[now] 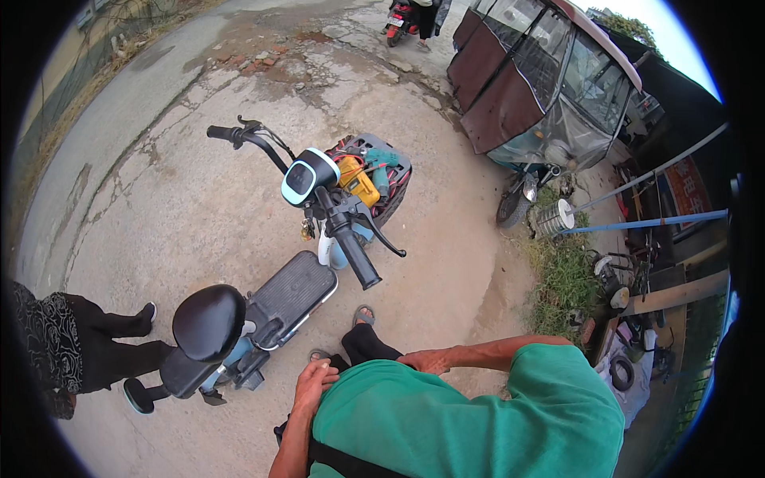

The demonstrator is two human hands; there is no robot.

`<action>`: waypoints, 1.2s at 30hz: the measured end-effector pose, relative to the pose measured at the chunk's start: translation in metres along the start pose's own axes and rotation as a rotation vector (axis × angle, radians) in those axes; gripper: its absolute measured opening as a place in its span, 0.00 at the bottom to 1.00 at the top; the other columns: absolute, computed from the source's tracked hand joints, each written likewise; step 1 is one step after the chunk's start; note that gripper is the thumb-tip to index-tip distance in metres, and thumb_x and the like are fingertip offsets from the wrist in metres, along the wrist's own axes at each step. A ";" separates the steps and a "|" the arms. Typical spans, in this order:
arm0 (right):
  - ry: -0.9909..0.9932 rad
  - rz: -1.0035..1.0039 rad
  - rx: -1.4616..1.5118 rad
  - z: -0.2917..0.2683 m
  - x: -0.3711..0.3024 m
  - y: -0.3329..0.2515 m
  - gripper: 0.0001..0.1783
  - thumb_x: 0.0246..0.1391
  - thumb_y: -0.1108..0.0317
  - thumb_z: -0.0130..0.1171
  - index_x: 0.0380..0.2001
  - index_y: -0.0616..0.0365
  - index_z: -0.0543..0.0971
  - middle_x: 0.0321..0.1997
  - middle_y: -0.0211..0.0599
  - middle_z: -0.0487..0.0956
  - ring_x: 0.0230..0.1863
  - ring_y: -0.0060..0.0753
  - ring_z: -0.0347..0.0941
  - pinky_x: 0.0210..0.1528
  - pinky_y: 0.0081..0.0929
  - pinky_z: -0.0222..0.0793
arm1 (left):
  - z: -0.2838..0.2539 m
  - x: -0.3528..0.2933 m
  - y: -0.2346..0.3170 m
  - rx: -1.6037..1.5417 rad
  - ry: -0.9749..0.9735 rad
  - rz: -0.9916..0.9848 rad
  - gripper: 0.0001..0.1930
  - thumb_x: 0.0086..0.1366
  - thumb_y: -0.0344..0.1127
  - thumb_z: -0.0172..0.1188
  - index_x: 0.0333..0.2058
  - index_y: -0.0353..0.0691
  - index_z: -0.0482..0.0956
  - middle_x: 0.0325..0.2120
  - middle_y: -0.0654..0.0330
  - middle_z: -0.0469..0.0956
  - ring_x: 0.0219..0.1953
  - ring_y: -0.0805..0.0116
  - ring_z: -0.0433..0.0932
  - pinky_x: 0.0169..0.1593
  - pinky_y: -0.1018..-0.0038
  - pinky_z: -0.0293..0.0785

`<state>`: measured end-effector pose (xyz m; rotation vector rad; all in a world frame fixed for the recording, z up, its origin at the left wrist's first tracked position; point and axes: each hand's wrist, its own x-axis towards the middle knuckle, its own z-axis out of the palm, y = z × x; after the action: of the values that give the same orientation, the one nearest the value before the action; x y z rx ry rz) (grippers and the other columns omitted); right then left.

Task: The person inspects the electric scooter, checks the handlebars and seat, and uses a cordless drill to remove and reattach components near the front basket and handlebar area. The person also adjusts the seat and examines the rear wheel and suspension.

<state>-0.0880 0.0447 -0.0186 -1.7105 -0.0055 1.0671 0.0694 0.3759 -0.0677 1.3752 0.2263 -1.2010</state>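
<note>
At the side of my green shirt (446, 414), my left hand (313, 384) is closed, with bent fingers pressed into the cloth. My right hand (428, 361) lies at the front of my waist, where shirt and black trousers meet; its fingertips are hidden. Just ahead and to the left stands a small electric scooter (291, 291), touched by neither hand. It has a black saddle (209, 320), a black handlebar grip (356, 259) and a round-cornered display (309, 177). Its front basket (398, 159) holds a teal power tool (382, 167), a yellow device (356, 182) and red cables.
Another person in dark clothes (96, 334) stands behind the scooter at left. A covered three-wheeler (510, 95) is parked at far right, near a white bucket (552, 218), weeds (562, 295) and a blue pole (645, 221). A red scooter (400, 22) is farther off.
</note>
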 end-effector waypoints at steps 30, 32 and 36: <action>-0.072 0.277 -0.564 0.022 -0.031 0.066 0.40 0.57 0.44 0.64 0.66 0.52 0.68 0.60 0.55 0.76 0.58 0.61 0.78 0.59 0.54 0.77 | 0.042 0.020 0.035 0.117 -0.022 -0.135 0.20 0.80 0.46 0.54 0.61 0.39 0.76 0.49 0.54 0.84 0.49 0.64 0.83 0.54 0.67 0.79; -0.094 0.401 -0.662 0.015 -0.029 0.069 0.41 0.56 0.42 0.64 0.65 0.55 0.68 0.61 0.59 0.76 0.58 0.61 0.78 0.57 0.53 0.77 | 0.040 0.017 0.032 0.096 -0.002 -0.134 0.21 0.80 0.46 0.54 0.62 0.39 0.76 0.50 0.54 0.83 0.50 0.64 0.83 0.55 0.67 0.79; -0.287 0.570 -0.381 -0.037 -0.028 0.042 0.51 0.48 0.33 0.66 0.61 0.67 0.71 0.64 0.64 0.76 0.61 0.60 0.78 0.56 0.50 0.78 | 0.040 0.019 0.026 0.083 0.011 -0.132 0.22 0.80 0.47 0.54 0.63 0.38 0.75 0.51 0.53 0.83 0.52 0.62 0.83 0.56 0.65 0.79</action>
<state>-0.1010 -0.0151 -0.0314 -1.9336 0.1087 1.8235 0.0773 0.3265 -0.0545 1.4574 0.2812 -1.3249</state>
